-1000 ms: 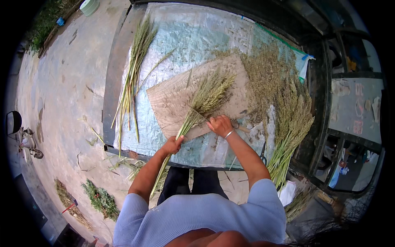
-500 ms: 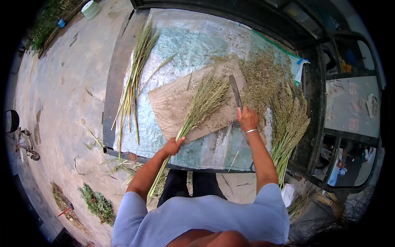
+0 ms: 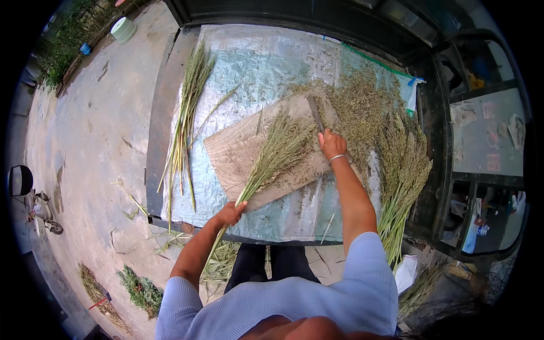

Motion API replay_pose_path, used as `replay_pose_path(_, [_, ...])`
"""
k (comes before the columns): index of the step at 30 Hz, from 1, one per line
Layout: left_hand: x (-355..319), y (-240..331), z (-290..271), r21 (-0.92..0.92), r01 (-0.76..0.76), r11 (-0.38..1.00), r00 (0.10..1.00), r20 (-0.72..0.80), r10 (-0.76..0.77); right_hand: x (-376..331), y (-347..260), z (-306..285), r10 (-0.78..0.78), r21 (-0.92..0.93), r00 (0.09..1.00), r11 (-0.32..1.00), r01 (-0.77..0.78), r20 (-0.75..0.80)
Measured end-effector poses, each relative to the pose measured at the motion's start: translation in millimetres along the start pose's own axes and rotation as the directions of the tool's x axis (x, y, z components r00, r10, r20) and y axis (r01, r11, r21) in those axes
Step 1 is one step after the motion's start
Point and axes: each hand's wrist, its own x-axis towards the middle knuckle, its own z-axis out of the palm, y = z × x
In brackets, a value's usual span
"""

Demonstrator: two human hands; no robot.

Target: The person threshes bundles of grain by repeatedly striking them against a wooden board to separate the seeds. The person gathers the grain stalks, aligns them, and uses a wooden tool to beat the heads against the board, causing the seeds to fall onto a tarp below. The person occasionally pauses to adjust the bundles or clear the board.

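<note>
My left hand (image 3: 231, 214) is closed round the stalks of a bundle of seed-headed grass stalks (image 3: 279, 148), near the front edge of the platform. The bundle's bushy heads fan out over a tilted wooden board (image 3: 228, 152); its stalk ends run back below my left wrist. Farther off, my right hand (image 3: 332, 144) grips a long, narrow, dark knife-like blade (image 3: 315, 112). That blade points away over the board's far right part, just beyond the heads. Whether it touches them I cannot tell.
Under the board lies a pale plastic sheet (image 3: 255, 59). Loose seed heads (image 3: 362, 107) cover its right part, beside a large bundle (image 3: 403, 164) of stalks. Another bundle (image 3: 192, 90) lies at the left. A dark metal frame (image 3: 439, 141) rises along the right.
My right hand has moved farther away and slightly left with the blade. My left hand keeps its hold on the stalks. The whole view has shifted a little.
</note>
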Motion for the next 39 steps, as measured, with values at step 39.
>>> replay_pose_path(39, [-2,-22,-22,0.081,-0.001,0.997,1.000,-0.014,0.002,-41,-28,-34,-0.066,0.038,0.995,0.997,0.069,-0.075])
